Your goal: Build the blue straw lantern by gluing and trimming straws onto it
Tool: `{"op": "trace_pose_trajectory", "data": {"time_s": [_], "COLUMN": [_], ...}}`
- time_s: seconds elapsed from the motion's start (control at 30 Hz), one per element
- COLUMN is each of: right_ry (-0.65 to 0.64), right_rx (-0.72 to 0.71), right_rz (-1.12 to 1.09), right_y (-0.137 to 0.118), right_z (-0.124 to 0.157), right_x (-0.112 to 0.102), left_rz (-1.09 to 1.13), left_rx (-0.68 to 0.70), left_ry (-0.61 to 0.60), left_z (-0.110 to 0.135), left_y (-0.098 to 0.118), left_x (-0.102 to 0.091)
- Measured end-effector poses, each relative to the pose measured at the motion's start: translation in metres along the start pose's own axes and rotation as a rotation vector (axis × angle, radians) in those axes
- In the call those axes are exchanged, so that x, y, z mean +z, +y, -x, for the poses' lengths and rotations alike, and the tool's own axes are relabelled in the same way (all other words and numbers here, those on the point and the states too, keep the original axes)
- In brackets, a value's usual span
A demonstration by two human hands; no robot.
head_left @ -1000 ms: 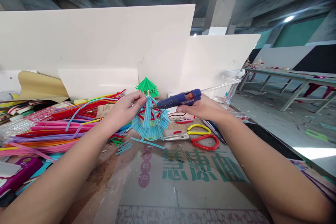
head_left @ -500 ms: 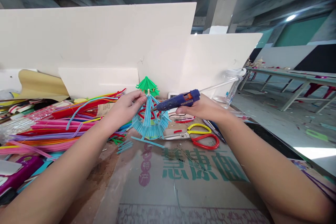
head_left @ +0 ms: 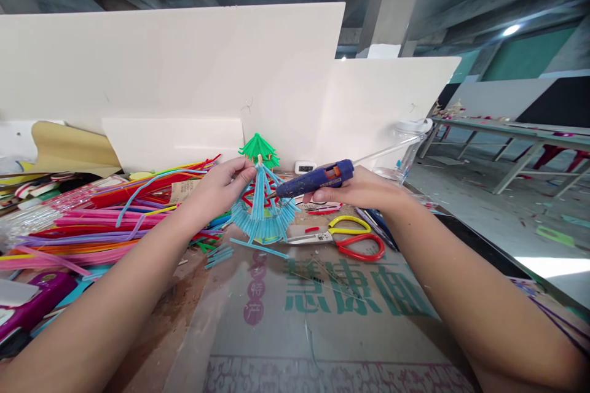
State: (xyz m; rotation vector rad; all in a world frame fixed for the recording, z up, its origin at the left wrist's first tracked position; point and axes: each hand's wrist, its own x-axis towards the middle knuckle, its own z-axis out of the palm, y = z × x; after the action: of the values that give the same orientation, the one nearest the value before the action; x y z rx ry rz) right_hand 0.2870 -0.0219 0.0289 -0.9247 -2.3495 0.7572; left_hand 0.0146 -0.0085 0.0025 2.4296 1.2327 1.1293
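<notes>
In my right hand (head_left: 362, 187) is a dark blue glue gun (head_left: 316, 179), gripped by its handle, with a clear glue stick (head_left: 382, 148) out of its back. Its nozzle points left at a light blue pipe-cleaner model (head_left: 262, 221) with a flared skirt-like base and a peaked top. Red lattice pieces show between the blue strips. My left hand (head_left: 225, 183) pinches the model's upper left side; the fingertips' exact hold is partly hidden. Just behind stands a green pipe-cleaner roof (head_left: 258, 147).
Scissors (head_left: 343, 236) with yellow and red handles lie right of the model. Cut blue pieces (head_left: 220, 256) lie in front of it. Many coloured pipe cleaners (head_left: 92, 227) are heaped left. A small white timer (head_left: 305, 167) and clear jar (head_left: 405, 147) stand behind; white boards (head_left: 184, 67) rise at the back.
The glue gun has shifted slightly right and down, and more of the white timer shows behind it. My left hand stays at the model.
</notes>
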Motion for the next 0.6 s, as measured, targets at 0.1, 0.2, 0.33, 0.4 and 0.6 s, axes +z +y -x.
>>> {"op": "trace_pose_trajectory", "data": {"time_s": [0.1, 0.2, 0.33, 0.4, 0.6], "right_ry": [-0.012, -0.004, 0.027, 0.043, 0.083], "right_rx": [-0.024, -0.039, 0.04, 0.075, 0.083], "right_rz": [-0.003, 0.023, 0.03, 0.013, -0.005], "right_y": [-0.001, -0.0014, 0.0011, 0.0028, -0.0002], "right_z": [-0.0007, -0.0007, 0.0005, 0.0011, 0.0026], "right_x": [0.0003, 0.0003, 0.0008, 0.0016, 0.0037], "left_rz": [-0.007, -0.008, -0.011, -0.016, -0.023], "left_rx": [0.005, 0.013, 0.009, 0.002, -0.019], "left_ry": [-0.001, -0.001, -0.003, -0.007, -0.007], "left_z": [0.0001, 0.0001, -0.0003, -0.0006, -0.0005], "left_y": [0.0, 0.0002, -0.0004, -0.0008, 0.0003], "left_x": [0.0001, -0.0005, -0.0008, -0.0007, -0.0009]}}
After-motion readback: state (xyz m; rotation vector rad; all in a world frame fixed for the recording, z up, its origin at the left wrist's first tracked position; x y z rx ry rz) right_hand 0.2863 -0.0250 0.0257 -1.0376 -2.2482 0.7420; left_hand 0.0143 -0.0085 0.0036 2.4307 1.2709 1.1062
